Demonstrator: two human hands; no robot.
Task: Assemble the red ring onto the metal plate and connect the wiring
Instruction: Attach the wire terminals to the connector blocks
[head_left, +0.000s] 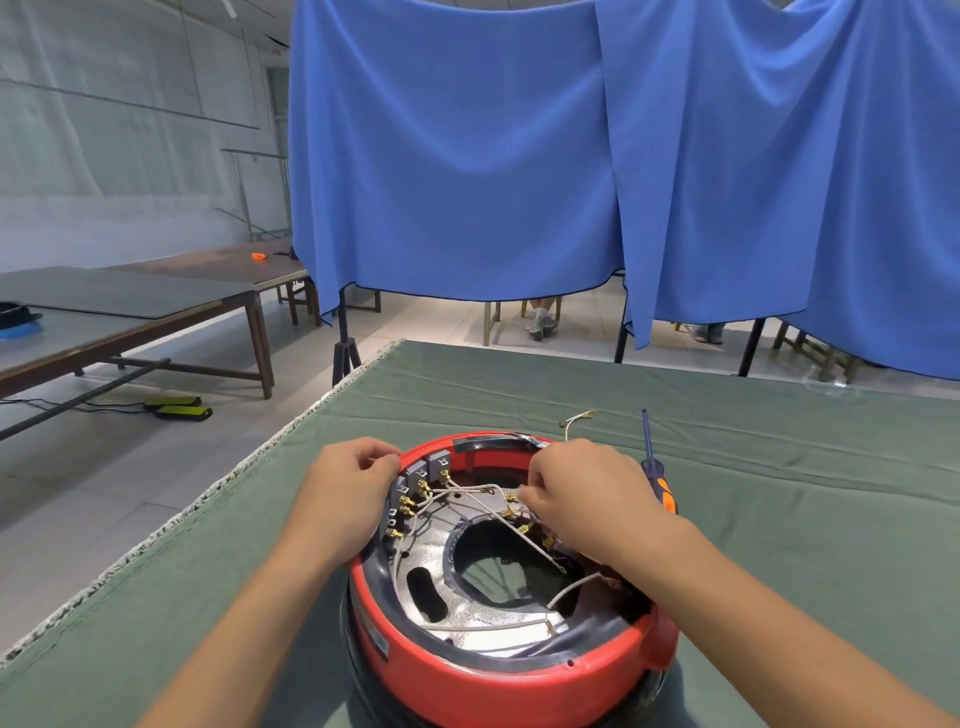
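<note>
The red ring sits around the silvery metal plate on the green-covered table, close to me. White wires with brass terminals cross the plate toward grey connector blocks on the ring's far left. My left hand grips the ring's outer left rim, fingers curled over the edge. My right hand reaches into the ring from the right and pinches a white wire near the brass terminals.
A screwdriver with a blue shaft and orange-black handle lies right of the ring. A loose white wire lies beyond the ring. Blue curtains hang behind the table, and the table's left edge drops to the floor.
</note>
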